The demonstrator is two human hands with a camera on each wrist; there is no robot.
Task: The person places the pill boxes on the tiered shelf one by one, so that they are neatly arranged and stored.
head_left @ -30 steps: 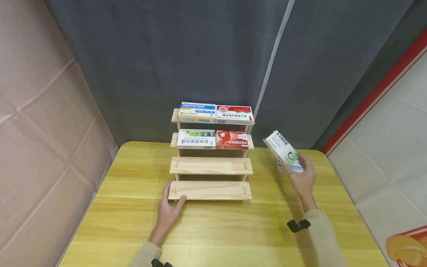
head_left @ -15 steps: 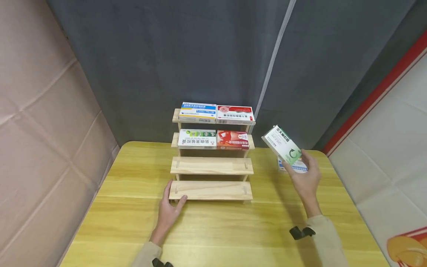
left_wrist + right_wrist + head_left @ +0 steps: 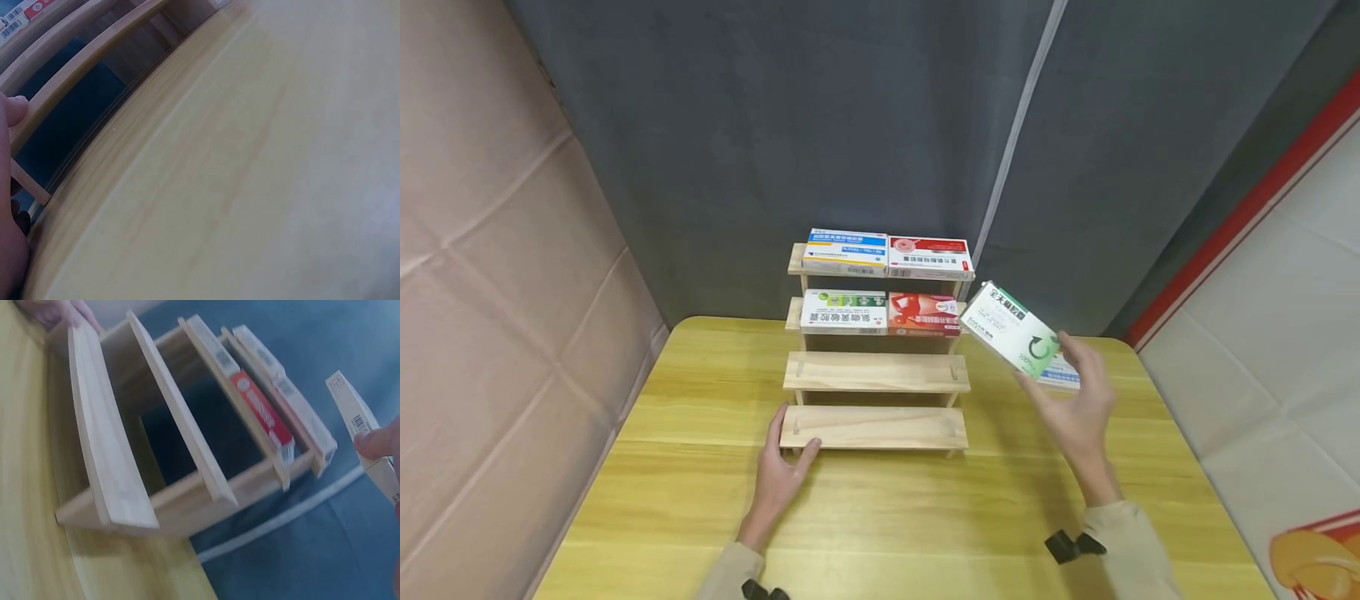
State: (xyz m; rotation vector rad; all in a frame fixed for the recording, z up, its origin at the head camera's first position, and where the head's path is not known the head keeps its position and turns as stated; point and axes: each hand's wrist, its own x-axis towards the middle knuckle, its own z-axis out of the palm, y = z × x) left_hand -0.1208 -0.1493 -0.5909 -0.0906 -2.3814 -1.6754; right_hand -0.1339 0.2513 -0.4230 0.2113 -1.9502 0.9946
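Note:
A stepped wooden display rack (image 3: 877,372) with several tiers stands on the table. My left hand (image 3: 780,475) grips the left end of its lowest tier, thumb over the front edge; in the left wrist view the thumb (image 3: 17,109) shows at that edge. Right of the rack, my right hand (image 3: 1078,408) pinches a white-and-green medicine box (image 3: 1009,329) between thumb and fingers, tilted and raised above the table. In the right wrist view the same medicine box (image 3: 353,409) shows edge-on. Behind it a blue-and-white medicine box (image 3: 1062,373) lies on the table, partly hidden.
On the top tier sit a blue-and-white box (image 3: 846,252) and a red-and-white box (image 3: 929,257). The tier below bears a white-and-green box (image 3: 842,312) and a red box (image 3: 922,315). A dark curtain (image 3: 775,125) hangs behind the wooden table (image 3: 700,400).
My right hand has brought the white-and-green medicine box left toward the rack, its printed face turned more upward. The left hand has stayed at the lowest tier.

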